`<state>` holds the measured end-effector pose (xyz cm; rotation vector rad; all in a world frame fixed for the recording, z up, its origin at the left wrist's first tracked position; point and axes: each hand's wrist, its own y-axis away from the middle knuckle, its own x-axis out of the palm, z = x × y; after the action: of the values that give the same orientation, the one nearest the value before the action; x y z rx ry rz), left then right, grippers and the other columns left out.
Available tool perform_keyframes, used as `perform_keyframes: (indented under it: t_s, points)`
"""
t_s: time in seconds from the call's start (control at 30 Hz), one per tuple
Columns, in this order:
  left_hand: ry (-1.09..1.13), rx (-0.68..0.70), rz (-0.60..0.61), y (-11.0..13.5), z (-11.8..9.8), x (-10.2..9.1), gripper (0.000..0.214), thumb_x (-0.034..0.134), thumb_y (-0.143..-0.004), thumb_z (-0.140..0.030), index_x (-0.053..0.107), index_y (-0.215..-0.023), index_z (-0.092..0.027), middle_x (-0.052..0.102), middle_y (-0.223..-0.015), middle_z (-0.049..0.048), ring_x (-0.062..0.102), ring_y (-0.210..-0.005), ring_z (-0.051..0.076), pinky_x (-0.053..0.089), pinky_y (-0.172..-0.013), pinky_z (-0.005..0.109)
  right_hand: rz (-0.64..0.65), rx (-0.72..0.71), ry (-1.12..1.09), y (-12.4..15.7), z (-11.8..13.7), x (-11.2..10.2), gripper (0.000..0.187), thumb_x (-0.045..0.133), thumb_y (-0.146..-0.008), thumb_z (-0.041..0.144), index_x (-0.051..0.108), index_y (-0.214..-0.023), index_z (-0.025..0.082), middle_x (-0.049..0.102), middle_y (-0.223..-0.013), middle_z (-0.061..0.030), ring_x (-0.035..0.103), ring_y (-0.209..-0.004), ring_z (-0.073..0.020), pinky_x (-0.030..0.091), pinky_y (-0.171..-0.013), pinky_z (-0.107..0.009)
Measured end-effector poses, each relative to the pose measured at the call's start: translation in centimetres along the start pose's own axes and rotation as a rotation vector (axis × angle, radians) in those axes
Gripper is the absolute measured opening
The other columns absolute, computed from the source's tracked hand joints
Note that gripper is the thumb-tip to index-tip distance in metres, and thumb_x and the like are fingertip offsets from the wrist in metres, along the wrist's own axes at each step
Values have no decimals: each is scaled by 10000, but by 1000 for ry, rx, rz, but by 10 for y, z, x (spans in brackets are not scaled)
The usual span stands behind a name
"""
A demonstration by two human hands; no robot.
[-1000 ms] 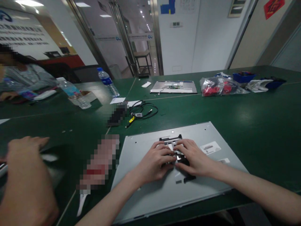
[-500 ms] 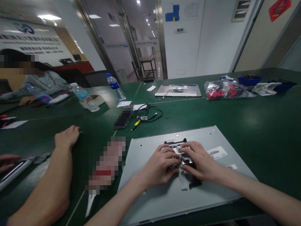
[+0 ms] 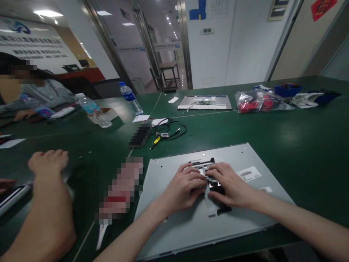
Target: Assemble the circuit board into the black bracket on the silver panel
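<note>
A flat grey metal panel point(image 3: 188, 227), like the back of a display, lies on the green table in front of me. Near its middle is a black and silver bracket assembly point(image 3: 215, 186), partly covered by my fingers. My left hand point(image 3: 188, 187) curls its fingers against the assembly's left side. From the right, my right hand point(image 3: 227, 182) grips the other side, thumb low and fingers over the top. A clear strip point(image 3: 209, 209) and a black piece point(image 3: 224, 211) show below the hands. What lies beneath my fingertips is hidden.
Left of the panel lies a blurred-out pinkish item point(image 3: 120, 189). A co-worker's forearm point(image 3: 51, 203) reaches in at far left. Beyond are a coiled black cable point(image 3: 174, 133), bottles point(image 3: 131, 98), another display panel point(image 3: 204, 103) and a plastic bag point(image 3: 261, 102) with red contents.
Both my hands stay on the bracket assembly with barely any movement. The co-worker's hand at the left has moved left. The whole view has shifted slightly.
</note>
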<state>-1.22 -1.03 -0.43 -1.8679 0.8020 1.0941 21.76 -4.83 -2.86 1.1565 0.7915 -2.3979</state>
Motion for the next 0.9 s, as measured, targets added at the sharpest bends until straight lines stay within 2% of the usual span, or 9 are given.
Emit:
perform_keyframes:
  t_s: [0.27,0.53,0.9]
  points:
    - [-3,8,24,-3,0,0,140,593,-909,-233,688,-1009,-254,734,-1035,-4,625,-1020,203,347,-1054,475,5,8,-6,-1,-2,2,488,674,-806,283,492,-1252,206,527,-1266,-111,471,-1162,-278,391,-1020,-478]
    - [-5,-8,69,-3,-1,-1,189,619,-886,-265,690,-1061,-264,727,-1068,18,618,-1072,227,347,-1068,505,-11,-1,-8,-1,-3,2,498,682,-805,291,494,-1258,205,541,-1256,-124,490,-1163,-291,408,-996,-496]
    - [-6,-14,61,-3,-1,0,192,595,-917,-281,685,-1087,-273,718,-1076,23,614,-1080,221,333,-1078,510,-53,-38,-10,0,1,-7,449,658,-870,329,484,-1264,200,549,-1253,-116,489,-1172,-277,391,-1023,-484]
